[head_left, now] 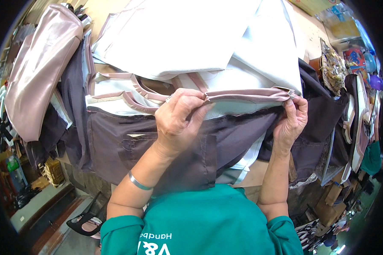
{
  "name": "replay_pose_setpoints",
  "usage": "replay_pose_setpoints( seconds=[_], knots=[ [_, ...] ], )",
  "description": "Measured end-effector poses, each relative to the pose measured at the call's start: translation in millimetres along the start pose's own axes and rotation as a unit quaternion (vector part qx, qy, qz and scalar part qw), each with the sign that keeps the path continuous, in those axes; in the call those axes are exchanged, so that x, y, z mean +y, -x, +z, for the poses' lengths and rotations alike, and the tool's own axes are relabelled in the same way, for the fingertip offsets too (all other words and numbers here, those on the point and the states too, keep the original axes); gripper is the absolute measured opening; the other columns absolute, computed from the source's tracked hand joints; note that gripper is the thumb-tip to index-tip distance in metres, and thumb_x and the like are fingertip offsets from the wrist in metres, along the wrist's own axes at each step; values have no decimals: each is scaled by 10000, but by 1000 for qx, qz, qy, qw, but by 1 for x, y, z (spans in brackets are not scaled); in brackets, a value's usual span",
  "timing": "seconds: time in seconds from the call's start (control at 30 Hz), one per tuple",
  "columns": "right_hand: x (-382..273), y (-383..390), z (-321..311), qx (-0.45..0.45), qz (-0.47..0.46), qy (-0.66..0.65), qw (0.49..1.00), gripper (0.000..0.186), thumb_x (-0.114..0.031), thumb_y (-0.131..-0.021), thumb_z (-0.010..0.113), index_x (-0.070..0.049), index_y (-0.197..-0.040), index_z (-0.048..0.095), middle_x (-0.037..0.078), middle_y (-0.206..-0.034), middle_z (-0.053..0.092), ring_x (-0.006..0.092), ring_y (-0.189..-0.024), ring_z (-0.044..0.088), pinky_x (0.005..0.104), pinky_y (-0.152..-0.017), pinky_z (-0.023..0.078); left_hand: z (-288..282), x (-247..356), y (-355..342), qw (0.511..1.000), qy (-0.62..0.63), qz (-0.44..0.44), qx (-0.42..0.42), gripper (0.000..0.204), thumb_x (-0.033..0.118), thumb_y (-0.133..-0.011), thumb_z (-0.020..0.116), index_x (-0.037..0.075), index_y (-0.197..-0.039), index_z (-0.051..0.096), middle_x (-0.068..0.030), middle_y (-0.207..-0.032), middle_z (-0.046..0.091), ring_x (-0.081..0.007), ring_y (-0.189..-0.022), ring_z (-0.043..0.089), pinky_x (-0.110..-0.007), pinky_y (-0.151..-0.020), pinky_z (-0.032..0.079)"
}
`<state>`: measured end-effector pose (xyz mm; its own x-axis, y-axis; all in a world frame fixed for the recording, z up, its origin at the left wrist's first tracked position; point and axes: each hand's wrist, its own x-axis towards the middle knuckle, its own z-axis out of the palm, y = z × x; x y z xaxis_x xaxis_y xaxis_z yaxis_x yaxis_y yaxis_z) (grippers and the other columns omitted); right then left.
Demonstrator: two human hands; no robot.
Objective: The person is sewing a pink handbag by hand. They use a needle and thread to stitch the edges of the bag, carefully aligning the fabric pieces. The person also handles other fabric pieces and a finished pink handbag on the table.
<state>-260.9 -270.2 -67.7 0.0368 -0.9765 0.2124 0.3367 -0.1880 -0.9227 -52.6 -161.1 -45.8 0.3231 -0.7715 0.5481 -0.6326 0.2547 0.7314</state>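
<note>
A long pinkish-brown strip (247, 95), folded along its length, stretches nearly level between my two hands. My left hand (179, 115) pinches its left end, thumb against curled fingers. At the other end my right hand (291, 118) grips the strip near a small dark tip between thumb and fingers. Below the strip spreads dark brown lining cloth (119, 127) with a stitched pocket outline. White-backed panels with pinkish-brown folded edges (127, 102) lie left of my left hand. Large white sheets (170, 38) cover the work surface beyond both hands.
A shiny pink bag piece (44, 72) hangs over dark cloth at the left. Toward the right rear sits a clear plastic bag of small things (332, 70). More cut pieces (359, 123) hang at the far right. A black-handled item (86, 223) lies low at the left.
</note>
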Motion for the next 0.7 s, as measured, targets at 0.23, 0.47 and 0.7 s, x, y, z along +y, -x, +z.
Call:
replay_pose_setpoints(
  seconds=[0.23,0.47,0.7],
  knots=[
    [1,1,-1,3,7,1,1000,107,13,-776,589,-23,-859,532,42,-843,576,72,-747,536,184,-691,449,2,-5,3,996,-45,81,8,225,-18,-663,688,48,-791,515,-100,-752,590,-190,-644,582,-256,-528,476],
    [1,0,-2,-7,5,6,1000,105,6,-777,591,-20,-858,529,46,-845,577,75,-748,539,184,-702,445,1,-6,3,994,-68,91,10,238,-8,-663,691,46,-809,511,-92,-734,586,-191,-632,576,-262,-519,471],
    [-1,1,0,-11,-1,-12,1000,110,23,-776,580,-17,-868,534,52,-860,581,80,-765,541,202,-735,443,1,-3,1,999,-22,43,0,240,-31,-686,673,32,-830,492,-105,-762,580,-173,-663,565,-245,-557,458]
  ],
)
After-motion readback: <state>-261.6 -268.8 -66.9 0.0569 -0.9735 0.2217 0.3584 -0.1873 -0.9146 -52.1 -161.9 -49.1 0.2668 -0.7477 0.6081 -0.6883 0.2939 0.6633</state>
